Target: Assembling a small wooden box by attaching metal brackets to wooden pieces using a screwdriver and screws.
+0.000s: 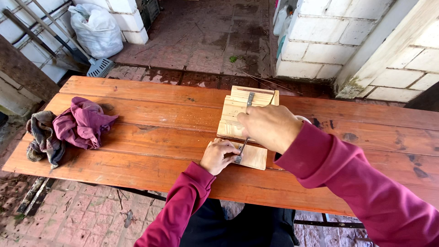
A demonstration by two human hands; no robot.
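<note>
Wooden boards (247, 114) – left hand (219, 156) presses the near piece, right hand (270, 127) pinches a metal strip (242, 147).

On my desk (151, 137), wooden boards (238, 114) lie at twelve o'clock, crumpled cloths (73, 128) at nine, well apart.

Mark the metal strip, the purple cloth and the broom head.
metal strip (249, 99), head view, upper end on the far wood block.
purple cloth (84, 123), head view, middle of the crumpled heap.
broom head (100, 67), head view, centre of the bristles.
</note>
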